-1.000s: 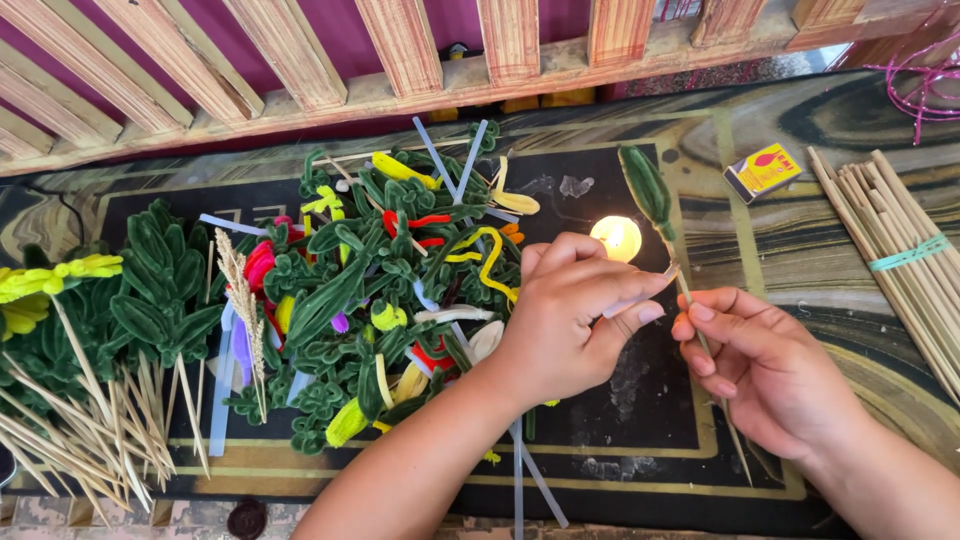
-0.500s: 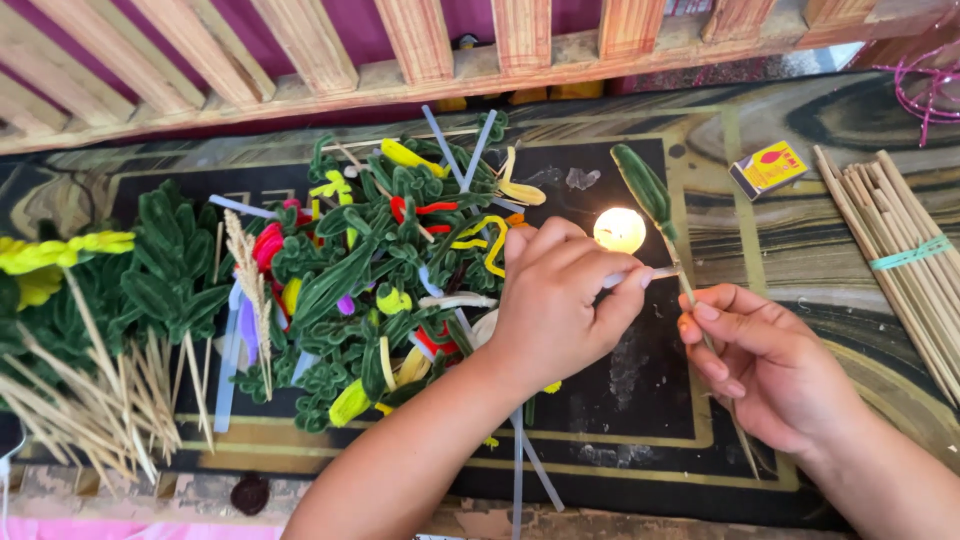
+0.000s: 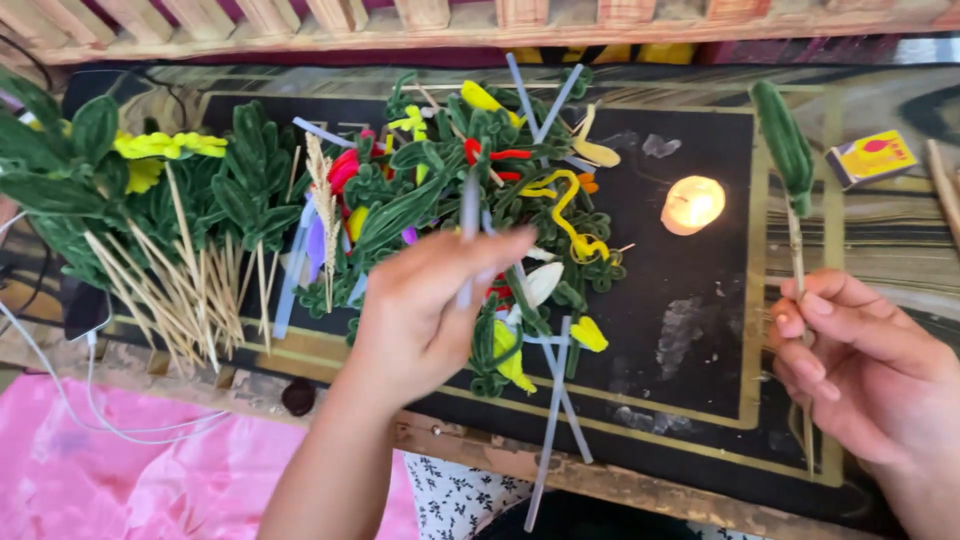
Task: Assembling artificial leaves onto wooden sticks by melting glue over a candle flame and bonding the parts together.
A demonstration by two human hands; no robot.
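My left hand (image 3: 425,320) is pinched shut on a pale grey stick (image 3: 468,235), thumb and fingertips closed low on it, held upright just over the heap of pipe-cleaner pieces (image 3: 470,200). My right hand (image 3: 860,365) is curled closed around a thin wooden skewer (image 3: 796,250) that carries a green fuzzy leaf (image 3: 783,145) at its top, out to the right and well apart from the left.

To do this well I judge the grey stick wants a firm grip near its lower end, so the free tip stays steady, and the skewer wants to stay upright so the leaf does not sag.

Between my hands a small lit candle (image 3: 692,203) burns on the black mat (image 3: 690,350) that covers the bench; I would keep sleeves, fuzz and the stick's tip off that flame. The heap's loops, red, yellow and green, could snag anything dragged low across them. More grey sticks (image 3: 552,420) lie crossed at the mat's near edge. Left of the heap stand finished green leaves on skewers (image 3: 170,270), and a yellow matchbox (image 3: 872,157) sits far right.
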